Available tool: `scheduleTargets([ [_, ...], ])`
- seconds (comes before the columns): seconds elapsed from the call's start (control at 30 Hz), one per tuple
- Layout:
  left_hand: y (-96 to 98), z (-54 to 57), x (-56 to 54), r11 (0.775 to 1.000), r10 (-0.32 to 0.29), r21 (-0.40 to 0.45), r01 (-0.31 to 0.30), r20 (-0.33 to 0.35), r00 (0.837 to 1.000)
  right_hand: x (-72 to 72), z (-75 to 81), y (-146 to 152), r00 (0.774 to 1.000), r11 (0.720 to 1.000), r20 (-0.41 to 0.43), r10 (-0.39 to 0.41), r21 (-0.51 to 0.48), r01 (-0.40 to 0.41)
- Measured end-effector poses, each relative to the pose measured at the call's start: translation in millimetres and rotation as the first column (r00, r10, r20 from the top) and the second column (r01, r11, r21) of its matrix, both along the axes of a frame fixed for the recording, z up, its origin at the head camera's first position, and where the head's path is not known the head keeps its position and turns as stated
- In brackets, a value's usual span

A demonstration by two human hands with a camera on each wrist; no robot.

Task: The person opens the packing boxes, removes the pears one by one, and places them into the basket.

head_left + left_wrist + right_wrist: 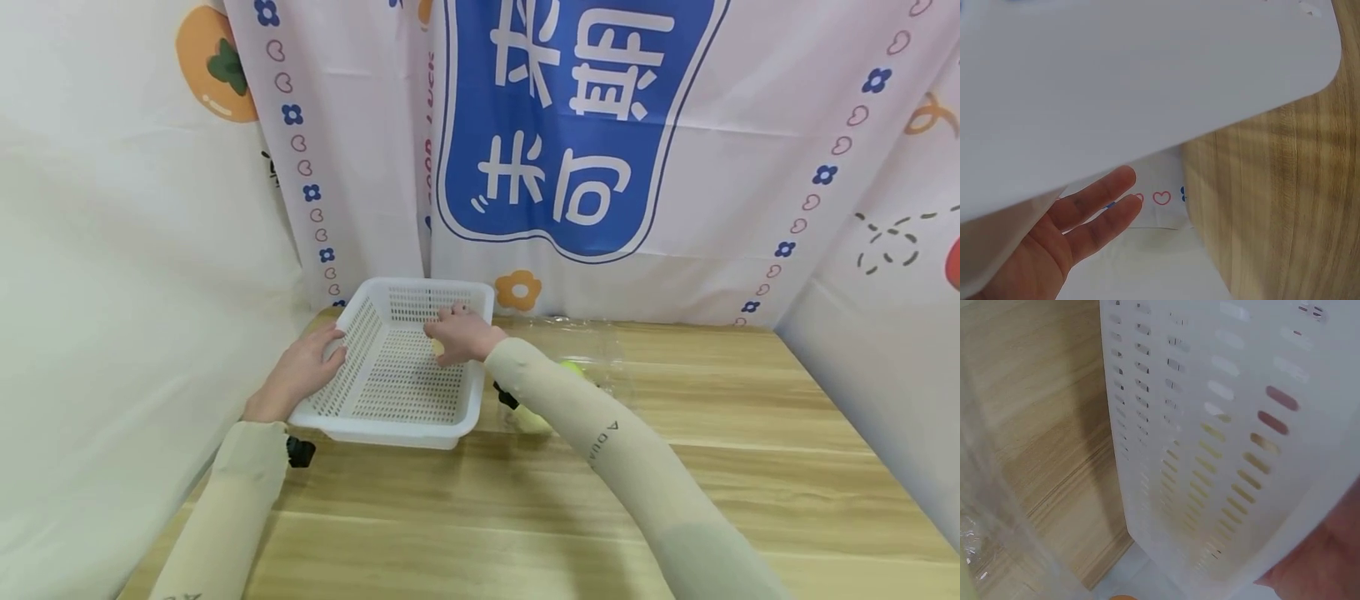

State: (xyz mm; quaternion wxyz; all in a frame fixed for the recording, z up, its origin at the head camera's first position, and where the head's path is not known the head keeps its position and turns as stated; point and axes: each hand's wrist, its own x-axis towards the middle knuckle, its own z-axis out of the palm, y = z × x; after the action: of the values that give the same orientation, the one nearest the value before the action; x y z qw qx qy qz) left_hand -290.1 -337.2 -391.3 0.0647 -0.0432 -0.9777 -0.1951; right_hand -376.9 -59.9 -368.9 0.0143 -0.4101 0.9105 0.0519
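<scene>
A white slotted plastic basket stands on the table in the head view. At its left rim, my left hand grips the edge, its thumb over the rim. Two fairly straight fingers of that hand show outside the basket, below the rim, in the left wrist view. My right hand reaches over the right rim into the basket and holds a pale yellow thing, mostly covered by the fingers. Through the slots in the right wrist view, a yellow patch shows; its kind is hidden.
Right of the basket lies a clear plastic container, partly behind the right sleeve. A bright green thing and a pale yellow-green thing show there. Printed curtains hang behind and beside the wooden table.
</scene>
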Motion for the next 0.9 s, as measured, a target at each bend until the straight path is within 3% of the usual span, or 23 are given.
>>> scheduleTargets([
  [0.6, 1.3, 0.3, -0.4, 1.000, -0.012, -0.007, 0.012, -0.012, 1.000, 9.3, -12.6, -10, 0.992, 0.982, -0.125, -0.010, 0.184, 0.033],
  [0.9, -1.1, -0.4, 0.7, 1.000, -0.004, -0.009, 0.004, 0.002, 1.000, 8.6, -8.2, -5, 0.998, 0.990, -0.049, -0.036, 0.136, 0.043],
])
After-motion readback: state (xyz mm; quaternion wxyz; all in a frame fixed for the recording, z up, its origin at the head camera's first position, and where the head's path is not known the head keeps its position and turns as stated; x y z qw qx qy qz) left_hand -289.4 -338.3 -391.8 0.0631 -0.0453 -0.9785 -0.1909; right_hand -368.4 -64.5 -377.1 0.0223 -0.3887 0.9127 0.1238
